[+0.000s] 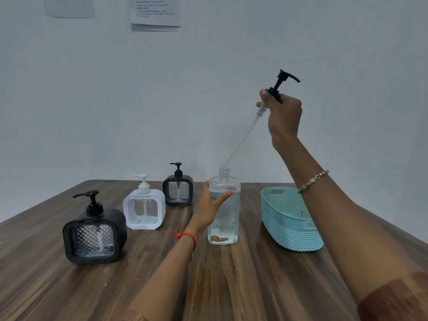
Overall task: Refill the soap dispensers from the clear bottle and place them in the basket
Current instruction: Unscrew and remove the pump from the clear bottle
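Soft even light, slight blur, edges warped

Orange thread wristband (pixel 185 236), beaded bracelet (pixel 312 181), brown sleeves (pixel 398 300), orange nail polish (pixel 230 193)

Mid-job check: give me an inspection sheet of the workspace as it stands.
Surface: wooden table, dry as far as visible.
Job's things: clear bottle upright, uncapped; black pump head lifted out, tube tip above the neck; near black dispenser, white dispenser, far black dispenser all capped; blue basket holds no dispenser.
Clutter: nothing seen.
Grippers: left hand steadies the bottle; right hand holds the pump.
Cables: nothing seen.
Surroundings: papers on the wall.
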`<state>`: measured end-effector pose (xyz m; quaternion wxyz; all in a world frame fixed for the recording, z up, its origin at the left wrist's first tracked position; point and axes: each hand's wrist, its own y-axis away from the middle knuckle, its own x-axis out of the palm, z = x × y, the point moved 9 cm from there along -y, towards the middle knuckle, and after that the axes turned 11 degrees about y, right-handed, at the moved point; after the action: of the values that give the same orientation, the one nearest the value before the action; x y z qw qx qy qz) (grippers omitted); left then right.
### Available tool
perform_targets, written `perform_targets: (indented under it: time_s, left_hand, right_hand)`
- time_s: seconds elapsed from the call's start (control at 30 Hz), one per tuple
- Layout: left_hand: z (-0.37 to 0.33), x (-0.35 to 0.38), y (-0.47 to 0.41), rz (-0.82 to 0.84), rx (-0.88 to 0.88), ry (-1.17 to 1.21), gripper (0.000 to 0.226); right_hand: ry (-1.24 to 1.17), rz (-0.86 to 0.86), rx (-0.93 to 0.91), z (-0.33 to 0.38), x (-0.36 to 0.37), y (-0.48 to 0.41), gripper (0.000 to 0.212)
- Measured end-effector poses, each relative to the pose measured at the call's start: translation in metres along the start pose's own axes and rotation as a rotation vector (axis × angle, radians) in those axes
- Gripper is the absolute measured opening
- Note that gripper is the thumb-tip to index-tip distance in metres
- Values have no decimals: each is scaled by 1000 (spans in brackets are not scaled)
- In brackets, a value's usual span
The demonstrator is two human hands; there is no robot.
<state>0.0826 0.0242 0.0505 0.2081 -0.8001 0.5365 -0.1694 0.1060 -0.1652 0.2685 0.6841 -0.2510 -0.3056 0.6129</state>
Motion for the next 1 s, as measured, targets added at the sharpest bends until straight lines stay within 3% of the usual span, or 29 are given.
perform_targets:
  time_s: [0.23, 0.37, 0.47, 0.6, 0.77, 0.93, 1.0]
  left_hand:
    - [0, 0, 1, 3, 2, -1, 56]
    - [2, -1, 1, 2, -5, -3, 59]
    - [-1, -1, -1, -3, -1, -6, 59]
    - [-2, 0, 0, -4, -2, 23, 59]
    - [-3, 0, 2, -24, -12, 44, 57]
    - [-1, 0, 2, -25, -19, 43, 59]
    - [0, -1, 1, -28, -25, 43, 61]
  right_hand:
    - [-61, -2, -10, -1, -6, 6, 22]
    - [-169, -48, -118, 10, -27, 14, 13]
    - [-166, 20, -180, 10, -37, 26, 9]
    - [-1, 274, -261, -25, -28, 62, 31]
    - [389, 679, -307, -105, -17, 142, 50]
    - [762, 1092, -443, -154, -11, 206, 58]
    - [870, 1171, -470, -166, -10, 218, 67]
